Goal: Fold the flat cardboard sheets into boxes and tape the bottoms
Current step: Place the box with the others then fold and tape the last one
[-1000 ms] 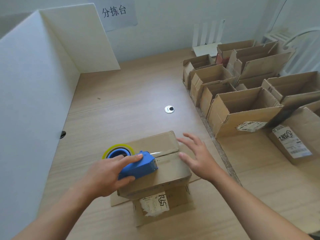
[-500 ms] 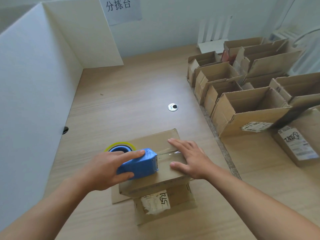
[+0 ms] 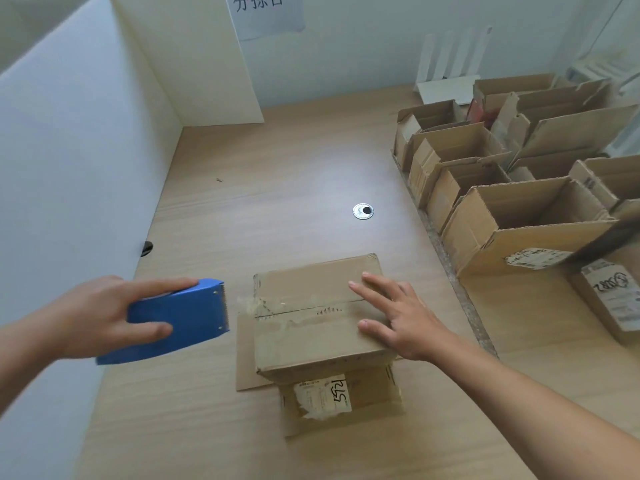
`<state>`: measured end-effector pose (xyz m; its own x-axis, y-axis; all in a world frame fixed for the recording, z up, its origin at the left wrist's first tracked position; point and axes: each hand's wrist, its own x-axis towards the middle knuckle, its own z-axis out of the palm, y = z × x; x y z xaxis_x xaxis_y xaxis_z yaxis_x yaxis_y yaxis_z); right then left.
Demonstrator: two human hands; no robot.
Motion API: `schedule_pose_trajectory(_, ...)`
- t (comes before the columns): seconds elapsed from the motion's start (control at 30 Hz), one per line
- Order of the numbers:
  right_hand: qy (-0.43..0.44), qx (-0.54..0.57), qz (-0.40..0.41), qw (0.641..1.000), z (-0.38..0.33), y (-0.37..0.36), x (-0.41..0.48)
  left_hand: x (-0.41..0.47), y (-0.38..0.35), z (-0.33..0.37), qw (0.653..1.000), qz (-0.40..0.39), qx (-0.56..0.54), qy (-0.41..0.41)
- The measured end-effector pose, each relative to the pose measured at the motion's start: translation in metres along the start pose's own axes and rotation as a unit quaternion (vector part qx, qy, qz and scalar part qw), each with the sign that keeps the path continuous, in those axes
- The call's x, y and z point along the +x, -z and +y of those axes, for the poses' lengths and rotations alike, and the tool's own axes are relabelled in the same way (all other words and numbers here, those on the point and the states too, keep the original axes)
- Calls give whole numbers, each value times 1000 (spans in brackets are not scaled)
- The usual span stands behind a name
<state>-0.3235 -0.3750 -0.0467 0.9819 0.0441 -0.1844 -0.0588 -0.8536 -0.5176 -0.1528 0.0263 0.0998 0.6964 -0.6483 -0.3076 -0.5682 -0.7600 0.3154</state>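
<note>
A small brown cardboard box (image 3: 311, 327) stands upside down on the wooden table (image 3: 277, 188), its flaps spread flat beneath it. Clear tape runs along the seam of its upturned bottom and hangs over the left edge. My right hand (image 3: 398, 317) lies flat with straight fingers on the right part of the box. My left hand (image 3: 100, 317) grips a blue tape dispenser (image 3: 180, 320) just left of the box, apart from it, its toothed blade facing the box.
Several folded open boxes (image 3: 519, 216) stand in rows along the right side. A white partition (image 3: 69, 168) walls the left. A round metal grommet (image 3: 363, 211) sits in the table beyond the box. A paper sign (image 3: 266, 8) hangs on the back wall.
My left hand pulled the dispenser off the box to the left, leaving tape along the seam. My right hand came down flat onto the box and stays there.
</note>
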Motion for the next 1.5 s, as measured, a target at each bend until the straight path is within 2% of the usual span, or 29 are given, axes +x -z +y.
schedule_pose_trajectory(0.13,-9,-65,7,998,-5,8,0,5,-10,20,999,5,-14,-47)
schedule_pose_trajectory(0.27,18,-176,70,982,-28,17,7,10,-22,36,997,22,9,-74)
schedule_pose_trajectory(0.4,88,-132,118,980,-66,13,28,3,-19,41,994,44,39,-96)
schedule_pose_trajectory(0.5,120,-101,87,984,-95,6,44,-10,-11,41,983,81,127,-104)
schedule_pose_trajectory(0.6,83,-19,21,996,-104,-5,57,-21,0,43,975,90,165,-116)
schedule_pose_trajectory(0.67,49,86,30,995,-99,-11,63,-24,3,44,967,95,190,-142)
schedule_pose_trajectory(0.73,27,137,38,989,-94,-13,67,-26,3,45,956,100,219,-169)
schedule_pose_trajectory(0.87,51,34,-25,998,-106,-6,70,-31,7,45,942,109,246,-199)
schedule_pose_trajectory(1.0,44,32,-55,997,-119,-3,79,-35,21,47,931,113,283,-199)
schedule_pose_trajectory(1.27,50,224,48,972,-101,-3,77,-38,29,42,937,127,282,-165)
schedule_pose_trajectory(1.33,47,294,93,950,-90,-4,70,-33,20,44,942,133,265,-155)
schedule_pose_trajectory(1.4,30,385,141,911,-80,-2,60,-24,4,46,951,136,240,-141)
schedule_pose_trajectory(1.5,-8,436,209,875,-65,0,46,-4,-26,55,958,139,211,-137)
